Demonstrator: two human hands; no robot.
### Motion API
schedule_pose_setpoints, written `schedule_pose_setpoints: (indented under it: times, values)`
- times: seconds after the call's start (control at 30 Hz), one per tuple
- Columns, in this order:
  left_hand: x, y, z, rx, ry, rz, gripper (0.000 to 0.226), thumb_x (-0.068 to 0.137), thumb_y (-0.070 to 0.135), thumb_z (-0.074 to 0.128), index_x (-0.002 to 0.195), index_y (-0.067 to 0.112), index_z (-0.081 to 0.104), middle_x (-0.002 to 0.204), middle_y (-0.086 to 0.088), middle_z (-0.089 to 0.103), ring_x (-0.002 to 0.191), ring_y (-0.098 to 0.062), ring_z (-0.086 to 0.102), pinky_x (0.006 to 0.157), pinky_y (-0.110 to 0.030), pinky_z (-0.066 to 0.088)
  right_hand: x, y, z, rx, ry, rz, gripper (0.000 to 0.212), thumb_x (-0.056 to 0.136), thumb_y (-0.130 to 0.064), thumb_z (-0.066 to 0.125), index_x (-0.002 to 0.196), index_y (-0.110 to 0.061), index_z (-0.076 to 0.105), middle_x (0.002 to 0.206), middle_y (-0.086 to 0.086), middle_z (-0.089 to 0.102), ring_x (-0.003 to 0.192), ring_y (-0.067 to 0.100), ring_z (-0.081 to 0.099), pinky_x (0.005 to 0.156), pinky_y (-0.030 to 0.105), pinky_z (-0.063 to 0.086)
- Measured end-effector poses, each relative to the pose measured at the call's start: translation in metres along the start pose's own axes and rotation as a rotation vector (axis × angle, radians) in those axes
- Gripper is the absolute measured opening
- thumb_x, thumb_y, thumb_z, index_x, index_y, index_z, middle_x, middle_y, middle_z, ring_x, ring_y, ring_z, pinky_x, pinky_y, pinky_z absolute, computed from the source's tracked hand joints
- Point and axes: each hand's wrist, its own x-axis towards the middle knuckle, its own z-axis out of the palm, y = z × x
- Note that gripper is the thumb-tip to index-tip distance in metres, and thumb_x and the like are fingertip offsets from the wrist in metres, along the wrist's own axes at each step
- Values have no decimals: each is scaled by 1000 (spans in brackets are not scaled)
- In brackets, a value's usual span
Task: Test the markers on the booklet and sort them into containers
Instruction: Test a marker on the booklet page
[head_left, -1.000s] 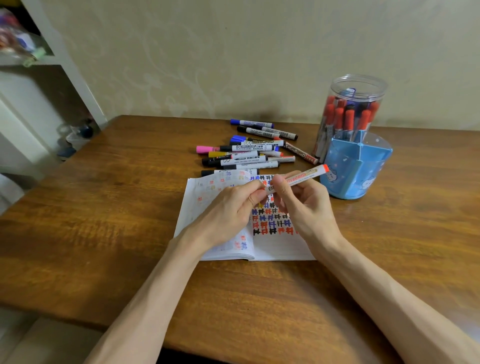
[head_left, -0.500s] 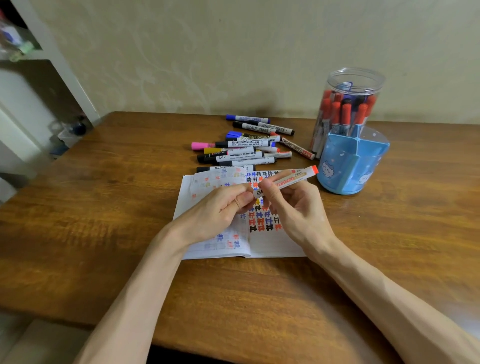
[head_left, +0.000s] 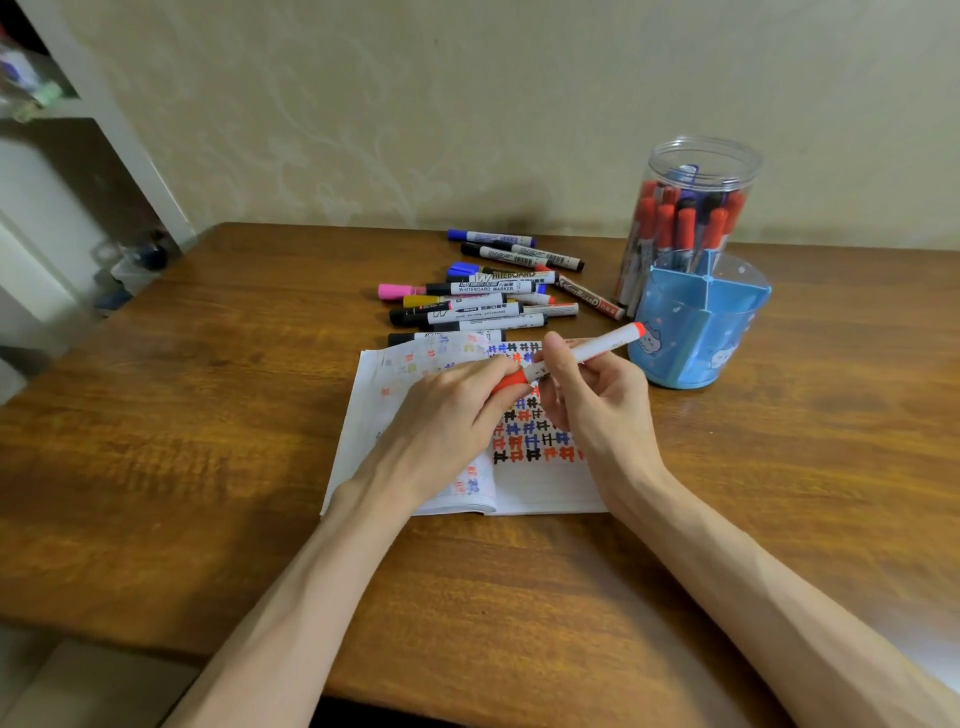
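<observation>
An open booklet with rows of red, blue and black test marks lies on the wooden table. Above it my right hand grips the white barrel of a red marker, its red end pointing toward the blue holder. My left hand pinches the marker's red cap at the near end; the cap still touches the barrel. A heap of loose markers lies behind the booklet.
A blue divided pen holder stands right of the booklet. Behind it is a clear plastic jar holding several mostly red-capped markers. A white shelf unit stands at the far left. The wall runs along the table's far edge.
My left hand's fingers have shifted along the marker's near end, so the red cap now shows between them. Both hands stay over the booklet with the marker.
</observation>
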Motion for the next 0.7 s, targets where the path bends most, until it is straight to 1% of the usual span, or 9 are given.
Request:
schedule_pose_setpoints:
  times: [0.07,0.13,0.23,0.3,0.37,0.43,0.6,0.63,0.7]
  values:
    - [-1,0,-2,-88,-44,-42,37,103,49,36,106,20,59,84,3,64,74,-16,62,62,-44,52,1,-1,-4,-39,-41,-11,35,105,-34,62,89,-5,71,63,3,56,57,15,46,53,27,38]
    - [-1,0,-4,-189,-77,-89,29,107,43,40,102,21,58,82,1,63,73,-19,61,63,-47,50,2,-1,-6,-59,-70,-33,35,106,-33,61,93,-2,71,64,3,58,58,15,48,54,27,39]
    - [-1,2,-7,-291,-117,-125,25,108,35,44,95,21,58,81,-3,64,73,-23,60,67,-51,49,1,-1,-6,-67,-74,-73,32,106,-31,61,94,-3,70,64,-1,58,58,12,49,54,26,40]
    - [0,3,-10,-343,-141,-136,24,108,34,45,90,24,58,81,-2,64,75,-25,60,68,-52,48,0,-1,-5,-77,-77,-104,29,107,-30,60,93,-5,70,64,-2,57,59,13,50,55,29,40]
    - [0,3,-12,-385,-150,-144,25,108,34,46,87,27,57,78,3,62,75,-23,58,67,-49,48,-2,-1,-5,-87,-80,-123,29,107,-29,60,92,-6,70,65,-2,58,60,14,51,56,33,41]
    - [-1,1,-14,-417,-156,-155,24,108,34,46,87,29,58,79,5,62,76,-18,58,68,-44,47,-3,-3,-5,-106,-83,-137,28,107,-29,60,93,-7,70,66,-4,60,61,14,54,57,34,44]
    - [-2,-1,-15,-473,-181,-159,27,107,34,48,95,17,65,86,-3,66,83,-22,62,71,-44,49,-6,-6,-5,-142,-90,-166,26,106,-28,60,95,-7,71,66,-4,63,61,11,56,57,32,47]
    - [-1,-1,-16,-488,-184,-157,29,106,35,48,96,15,65,86,-3,66,83,-20,63,69,-40,50,-5,-6,-6,-142,-98,-175,26,106,-28,60,95,-7,71,67,-3,63,61,11,56,57,31,47]
    - [-1,-1,-17,-509,-185,-140,28,106,35,48,94,16,66,84,2,66,80,-11,62,65,-27,48,-5,-6,-6,-142,-107,-191,24,106,-27,60,95,-8,71,67,-4,63,61,11,57,57,31,47]
